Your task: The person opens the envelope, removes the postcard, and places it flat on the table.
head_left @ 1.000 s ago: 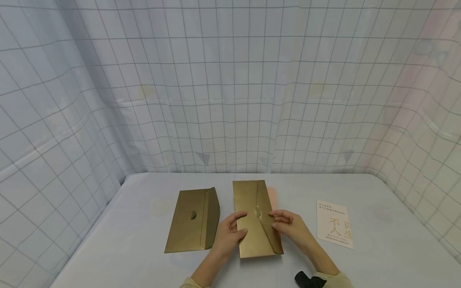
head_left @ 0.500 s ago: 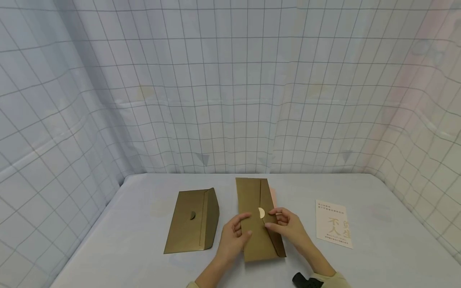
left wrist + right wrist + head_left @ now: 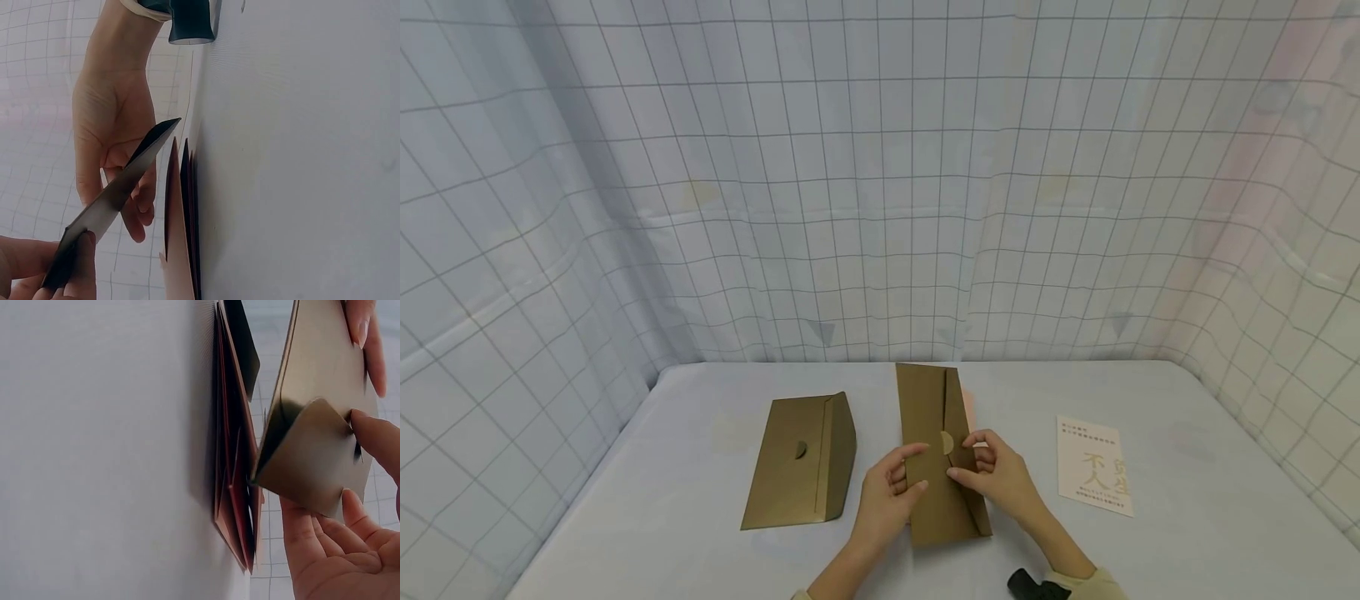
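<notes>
A long gold envelope (image 3: pixel 925 400) is held up and tilted between both hands. On its left edge the left hand (image 3: pixel 878 508) pinches it, thumb in front. My right hand (image 3: pixel 1003 479) grips the right side, its thumb at the edge of the folded flap (image 3: pixel 312 465), just below a light half-round tab (image 3: pixel 947 442). In the right wrist view a dark gap shows between flap and body. Beneath the held envelope, the wrist views show thin folded paper pieces (image 3: pixel 234 469) with pinkish and red edges on the table; the envelope hides most of them in the head view.
Left of the hands lies a second gold envelope (image 3: pixel 788 467) with its flap partly raised. A pale card (image 3: pixel 1093 467) with gold characters lies at the right. Pink paper (image 3: pixel 969 408) peeks out behind the held envelope. Gridded white curtains (image 3: pixel 850 167) surround the white table (image 3: pixel 647 500).
The held envelope has shifted slightly right and tilted, its front turning darker. Both hands moved with it, and the right thumb slid left toward the flap's edge beside the tab.
</notes>
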### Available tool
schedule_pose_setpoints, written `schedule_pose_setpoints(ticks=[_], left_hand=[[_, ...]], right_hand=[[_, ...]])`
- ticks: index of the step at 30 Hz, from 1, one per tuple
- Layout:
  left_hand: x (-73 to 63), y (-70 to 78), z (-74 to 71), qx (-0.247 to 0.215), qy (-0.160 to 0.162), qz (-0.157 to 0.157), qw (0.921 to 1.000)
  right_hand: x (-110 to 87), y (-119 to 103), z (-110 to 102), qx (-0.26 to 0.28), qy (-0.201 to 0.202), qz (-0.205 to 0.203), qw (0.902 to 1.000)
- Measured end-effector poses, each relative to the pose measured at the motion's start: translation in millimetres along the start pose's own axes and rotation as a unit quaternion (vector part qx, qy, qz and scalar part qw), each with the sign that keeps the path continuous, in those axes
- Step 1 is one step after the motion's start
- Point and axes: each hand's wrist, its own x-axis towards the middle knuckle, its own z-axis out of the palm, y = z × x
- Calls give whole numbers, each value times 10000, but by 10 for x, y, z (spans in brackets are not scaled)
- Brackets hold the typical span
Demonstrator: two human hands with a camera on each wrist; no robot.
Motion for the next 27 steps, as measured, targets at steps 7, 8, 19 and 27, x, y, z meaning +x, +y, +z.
schedule_pose_setpoints(ticks=[7,8,19,27], left_hand=[[-10,42,23,92,38,74,9999],[-10,49,25,116,52,78,9999],[3,71,-9,16,65,27,10000],[18,65,-51,-309,-19,-22,9995]], right_hand=[[-2,0,33,-35,-51,-147,9999],[-1,-4,37,-36,-31,-158,9999],[-5,-45,5,-186,-200,-348,9990],[-23,-103,-23,186,-138,-125,9997]])
